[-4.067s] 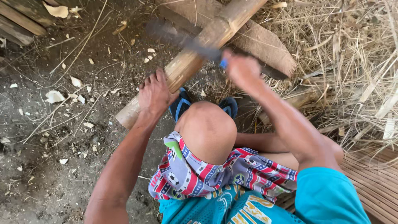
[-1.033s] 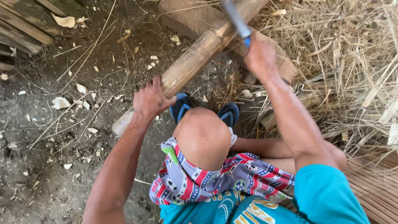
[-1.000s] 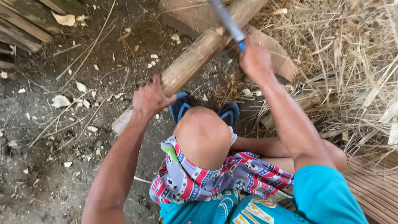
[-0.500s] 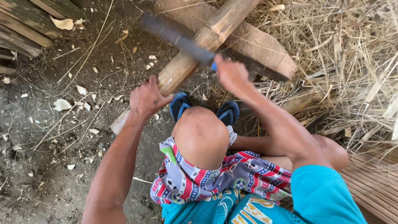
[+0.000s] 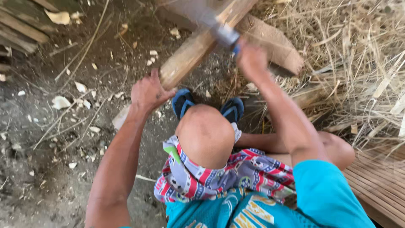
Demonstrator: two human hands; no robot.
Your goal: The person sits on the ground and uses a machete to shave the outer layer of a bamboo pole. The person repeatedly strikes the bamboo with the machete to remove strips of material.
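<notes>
A thick bamboo pole (image 5: 192,55) lies slanted across the dirt, its far end resting on a wooden block (image 5: 270,40). My left hand (image 5: 147,90) presses down on the pole near its lower end. My right hand (image 5: 251,59) grips a blue-handled chopping knife (image 5: 211,21), whose blurred blade sits across the pole's upper part. My bent knee (image 5: 206,135) and blue sandals (image 5: 183,101) are just below the pole.
Wood chips (image 5: 61,102) lie scattered over the bare dirt on the left. Dry straw (image 5: 358,63) is piled on the right. Wooden slats (image 5: 21,25) lie at the top left, and a slatted bamboo surface (image 5: 379,185) at the lower right.
The knife was raised a second ago, came down across the pole half a second ago, and now lies on the pole higher up. My left hand has stayed on the pole.
</notes>
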